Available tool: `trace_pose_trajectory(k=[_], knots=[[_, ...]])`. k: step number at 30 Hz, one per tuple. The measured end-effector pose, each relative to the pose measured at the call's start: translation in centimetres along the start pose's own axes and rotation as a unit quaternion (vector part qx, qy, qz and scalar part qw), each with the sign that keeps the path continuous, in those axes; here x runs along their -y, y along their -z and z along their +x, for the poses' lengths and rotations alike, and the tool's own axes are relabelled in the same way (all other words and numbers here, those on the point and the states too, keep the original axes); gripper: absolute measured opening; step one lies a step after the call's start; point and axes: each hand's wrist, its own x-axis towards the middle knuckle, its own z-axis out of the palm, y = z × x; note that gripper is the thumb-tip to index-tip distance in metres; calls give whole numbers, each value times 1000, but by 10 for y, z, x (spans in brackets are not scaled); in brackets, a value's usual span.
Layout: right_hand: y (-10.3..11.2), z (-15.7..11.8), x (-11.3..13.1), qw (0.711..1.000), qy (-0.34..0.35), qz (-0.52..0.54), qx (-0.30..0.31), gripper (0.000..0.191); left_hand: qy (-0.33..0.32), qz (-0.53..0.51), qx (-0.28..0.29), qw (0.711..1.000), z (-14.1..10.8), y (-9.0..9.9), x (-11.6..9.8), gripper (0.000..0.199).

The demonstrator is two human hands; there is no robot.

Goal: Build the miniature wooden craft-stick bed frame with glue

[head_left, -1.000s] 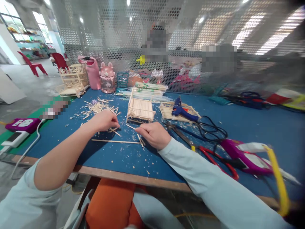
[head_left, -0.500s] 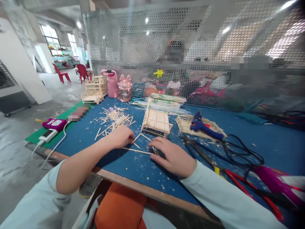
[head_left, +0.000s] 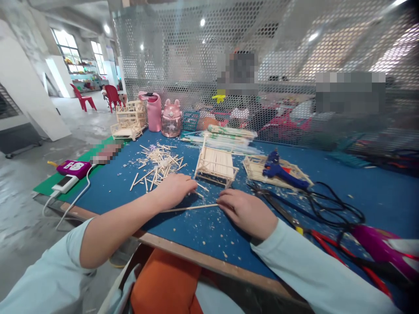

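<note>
A person in pale blue sleeves works with two bare hands at a blue-topped bench (head_left: pixel 193 237), a long thin wooden stick (head_left: pixel 191 208) lying between them near the front edge. The right hand (head_left: pixel 245 212) has its grip closed on the stick's right end, fingertips pinched together, while the stick's other end runs in under the left hand (head_left: pixel 176 190). That hand's fingers are drawn together beside short sticks (head_left: pixel 203 186); whether its grip holds one cannot be told. Just beyond the hands, toward the middle of the bench, stands a small slatted frame (head_left: pixel 218 163), with a loose pile of cut sticks (head_left: pixel 160 163) to its left and, to its right, a blue glue gun (head_left: pixel 278 173) resting across a flatter frame (head_left: pixel 254 166). Red-handled pliers (head_left: pixel 284 213) lie aslant toward the right of the front edge. Near the back left corner, a tiered stick model (head_left: pixel 129 123) stands beside a pink bottle (head_left: pixel 155 115), and wrapped sticks (head_left: pixel 225 141) lie by the back edge
</note>
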Motion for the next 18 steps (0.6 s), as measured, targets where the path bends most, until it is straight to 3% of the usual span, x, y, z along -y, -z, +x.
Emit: trace_pose_trajectory(k=[4,7,10,12,18], knots=[[0,0,1,1000,-9,-6,7,22,11,-66,-46,997,-2,-3,-2,27],[1,-1,5,999,4,4,-34,22,17,-113,-63,991,-4,0,-9,30],[9,-2,10,995,28,13,-96,35,-12,-123,-43,991,-3,7,-20,28],[18,-2,13,992,44,20,-114,32,-41,-123,-18,991,-1,13,-28,27],[37,-3,12,995,53,38,-73,36,-29,-109,22,993,6,21,-38,32]])
